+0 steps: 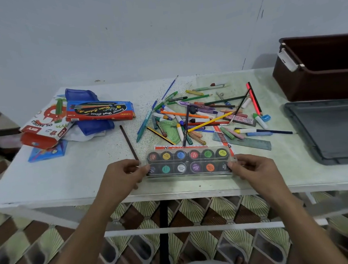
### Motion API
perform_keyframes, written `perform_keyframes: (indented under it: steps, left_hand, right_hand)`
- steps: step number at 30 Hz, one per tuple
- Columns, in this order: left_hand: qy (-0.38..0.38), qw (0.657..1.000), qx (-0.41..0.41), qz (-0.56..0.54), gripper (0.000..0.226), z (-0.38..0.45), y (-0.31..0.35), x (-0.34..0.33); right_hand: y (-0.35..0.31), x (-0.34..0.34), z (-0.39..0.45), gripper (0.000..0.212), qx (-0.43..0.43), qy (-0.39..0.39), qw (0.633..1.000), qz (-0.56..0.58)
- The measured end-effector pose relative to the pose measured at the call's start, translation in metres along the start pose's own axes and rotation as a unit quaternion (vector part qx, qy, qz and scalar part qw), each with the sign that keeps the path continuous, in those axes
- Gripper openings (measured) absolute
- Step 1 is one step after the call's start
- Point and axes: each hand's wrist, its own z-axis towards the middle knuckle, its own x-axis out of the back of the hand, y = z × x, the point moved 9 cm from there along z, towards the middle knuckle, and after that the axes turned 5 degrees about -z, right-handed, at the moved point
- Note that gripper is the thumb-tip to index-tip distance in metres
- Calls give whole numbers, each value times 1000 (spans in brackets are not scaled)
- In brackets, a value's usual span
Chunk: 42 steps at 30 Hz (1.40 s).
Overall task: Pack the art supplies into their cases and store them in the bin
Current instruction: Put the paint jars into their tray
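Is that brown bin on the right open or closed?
Open. The brown bin has no lid on; its dark inside shows, and a grey lid lies on the table beside it.

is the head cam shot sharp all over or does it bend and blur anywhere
Head view: sharp in the middle, where both hands hold the paint pot case and its lid colours read clearly; wide-angle bend curves the table edge and tilts the brown bin; the floor tiles smear near the bottom corners; light is soft and even, without hard shadows.

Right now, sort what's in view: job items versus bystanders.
Job: paint set held by left hand and right hand; loose pens and pencils; watercolour box; oil pastels box; brown bin.
Bystanders: grey lid; table.
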Motion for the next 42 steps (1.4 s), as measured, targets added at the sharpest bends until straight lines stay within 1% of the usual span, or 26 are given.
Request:
perform_keyframes:
  steps: [3, 6, 9, 12, 16, 18, 20, 22, 23, 24, 25, 27, 29, 30, 34, 36, 38, 40, 42]
  left_hand:
    - [26, 999, -21, -30, 35, -7, 2, -2]
    - [48, 997, -36, -44, 35, -14, 1, -4]
    - [66, 996, -48, -36, 35, -17, -2, -5]
    - [57, 996, -70, -25, 33, -15, -2, -9]
    - [46, 995, -81, -27, 35, -14, -4, -11]
    - [31, 996, -65, -54, 42, -13, -7, -11]
    - [-5, 996, -42, -77, 59, -10, -11, -13]
    - [-50, 998, -41, -27, 82, -6, -11, -16]
    - [-69, 996, -48, 7, 94, -5, -9, -18]
    - [-80, 995, -55, 33, 102, -3, -7, -21]
    - [-83, 993, -64, 54, 104, -2, -4, -24]
    - [-72, 991, -87, 78, 96, -1, 3, -29]
    - [-48, 988, -112, 96, 81, -2, 10, -32]
    - [-40, 986, -122, 104, 78, -3, 13, -33]
    - [-20, 983, -144, 109, 82, -7, 32, -33]
    - [-9, 980, -163, 112, 78, -6, 56, -36]
    - [-9, 976, -184, 115, 66, -2, 91, -47]
    - [-13, 973, -202, 111, 58, 6, 130, -64]
    - [-13, 969, -223, 106, 57, 20, 173, -86]
  right_hand:
    - [5, 0, -6, 38, 16, 51, 998, 25]
    - [4, -2, -11, 33, 51, 72, 996, 28]
    - [1, -4, -12, 32, 73, 69, 995, 18]
    - [-3, -8, -11, 30, 86, 48, 995, 15]
    - [-5, -10, -10, 34, 92, 40, 995, 14]
    - [-5, -10, -9, 41, 95, 23, 995, -9]
    - [-5, -10, -8, 56, 96, -8, 995, -30]
    - [-7, -13, -6, 70, 98, -42, 994, -36]
    - [-8, -14, -5, 74, 101, -50, 993, -47]
    - [-10, -16, -4, 75, 106, -55, 991, -65]
    - [-12, -18, -3, 75, 113, -57, 988, -88]
    - [-18, -23, -2, 75, 130, -54, 983, -119]
    - [-23, -25, -3, 70, 147, -48, 981, -121]
    - [-24, -25, -3, 68, 155, -45, 979, -121]
    - [-32, -11, 3, 72, 190, -31, 970, -150]
    - [-46, 5, 10, 72, 220, -21, 963, -157]
    - [-66, 28, 22, 69, 249, -13, 956, -157]
    - [-87, 61, 39, 64, 270, 6, 952, -146]
    - [-108, 104, 60, 67, 278, 36, 948, -151]
